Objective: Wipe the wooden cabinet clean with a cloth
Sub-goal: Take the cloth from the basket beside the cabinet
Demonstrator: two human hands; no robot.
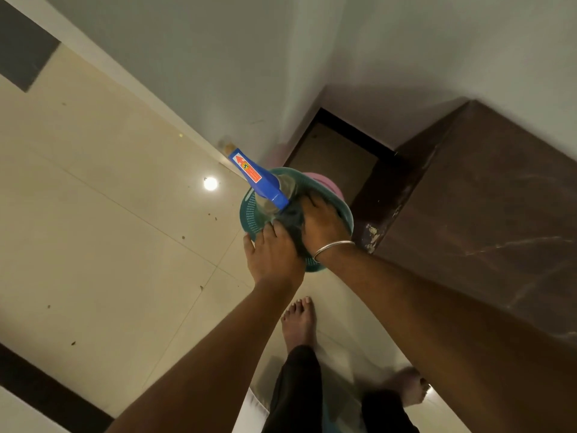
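Cabinet (487, 195) right of basket (249, 214); both hands (274, 254) (321, 223) closed on cloth (292, 223), spray bottle (259, 179) alongside.

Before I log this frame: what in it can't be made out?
Head view only:
- dark cloth: mostly covered by the left hand and right hand.
- teal basket: contents hidden by hands and spray bottle.
- Bottle label: too small to read.
- wooden cabinet: cut off at the right edge.
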